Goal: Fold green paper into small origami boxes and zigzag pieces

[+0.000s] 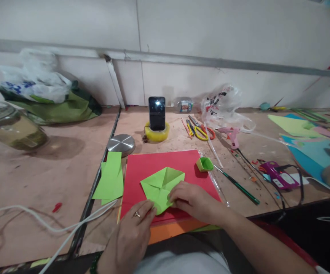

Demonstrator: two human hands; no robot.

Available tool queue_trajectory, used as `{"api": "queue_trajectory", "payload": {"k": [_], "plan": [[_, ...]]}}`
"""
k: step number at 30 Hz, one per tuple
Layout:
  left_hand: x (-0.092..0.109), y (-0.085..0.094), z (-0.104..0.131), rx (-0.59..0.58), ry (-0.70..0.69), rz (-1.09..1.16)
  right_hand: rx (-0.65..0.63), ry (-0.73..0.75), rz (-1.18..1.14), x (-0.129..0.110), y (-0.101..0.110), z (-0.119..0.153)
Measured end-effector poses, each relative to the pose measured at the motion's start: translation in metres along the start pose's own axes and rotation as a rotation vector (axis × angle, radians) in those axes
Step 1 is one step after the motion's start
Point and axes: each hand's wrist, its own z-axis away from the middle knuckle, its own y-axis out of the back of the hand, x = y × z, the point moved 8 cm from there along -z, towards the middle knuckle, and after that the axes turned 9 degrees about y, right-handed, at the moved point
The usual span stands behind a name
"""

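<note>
A light green sheet of folded paper (160, 184), creased toward its middle, lies on a stack of red paper (136, 167). My left hand (134, 224), with a ring on one finger, presses its fingertips on the paper's lower left edge. My right hand (189, 198) has its fingers pinched together on the lower right side of the same paper. A small green paper box (204, 164) stands at the red stack's upper right corner. Left of the stack lie several green paper strips (110, 179).
A phone (157, 114) stands in a yellow holder (157, 133) behind a round metal lid (121, 143). Scissors (201, 132), a pink glue gun (231, 136), a green-handled tool (240, 187) and a purple power strip (279, 175) lie right. A glass jar (16, 129) and white cable (39, 219) are left.
</note>
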Motion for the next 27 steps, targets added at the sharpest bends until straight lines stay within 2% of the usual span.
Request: {"api": "queue_trajectory", "payload": {"k": [4,9,16,22,27], "plan": [[-0.005,0.002,0.005,0.08,0.041,0.073,0.069,-0.172,-0.017,0.017,0.004,-0.003],[-0.005,0.003,0.006,0.085,0.062,0.099,0.142,-0.275,0.029,0.027,0.001,-0.002],[0.0,0.006,0.003,0.108,-0.01,0.066,0.155,-0.274,0.106,0.028,-0.002,-0.001],[-0.001,-0.001,0.004,0.072,0.002,0.047,0.16,-0.274,0.107,0.026,-0.002,-0.002],[0.001,0.002,0.002,0.082,-0.011,0.051,0.159,-0.281,0.106,0.028,-0.003,-0.001]]}}
